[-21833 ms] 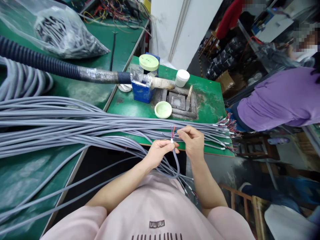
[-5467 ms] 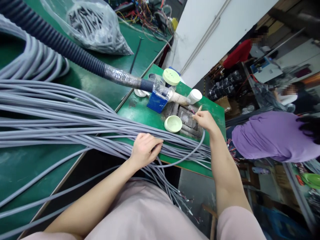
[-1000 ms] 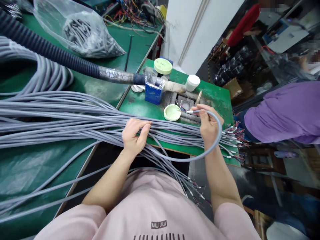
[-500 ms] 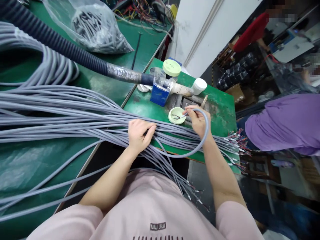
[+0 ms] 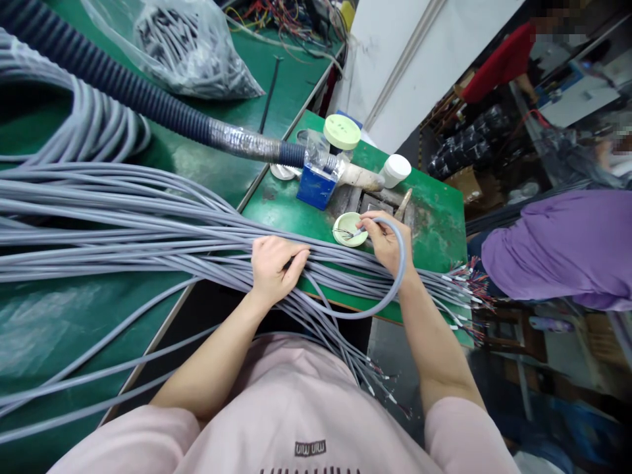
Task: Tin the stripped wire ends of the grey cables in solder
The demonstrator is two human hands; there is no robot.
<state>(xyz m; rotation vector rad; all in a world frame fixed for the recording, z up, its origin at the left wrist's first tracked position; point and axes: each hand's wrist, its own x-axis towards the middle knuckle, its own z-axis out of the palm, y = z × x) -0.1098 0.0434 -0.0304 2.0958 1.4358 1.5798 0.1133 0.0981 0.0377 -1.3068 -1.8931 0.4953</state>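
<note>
My right hand (image 5: 388, 240) is closed on a grey cable (image 5: 402, 263) near its end, and the cable bends back in a loop towards me. Its bare wire ends lie over a small pale green dish (image 5: 349, 238); what is inside the dish is hard to make out. My left hand (image 5: 277, 266) rests with curled fingers over a thick bundle of grey cables (image 5: 187, 230), gripping it from above. The bundle runs from the left across the green bench, and stripped coloured wire ends (image 5: 474, 286) fan out at its right end.
A black ribbed hose (image 5: 162, 112) reaches over a blue box (image 5: 316, 186). Behind the dish stand a green-lidded tub (image 5: 342, 131) and a white-lidded jar (image 5: 396, 170). A bag of cable pieces (image 5: 192, 52) lies at the back left. A person in purple (image 5: 557, 243) is at the right.
My right hand has shifted slightly left with the cable, bringing its wire ends further over the dish. The left hand stays on the bundle.
</note>
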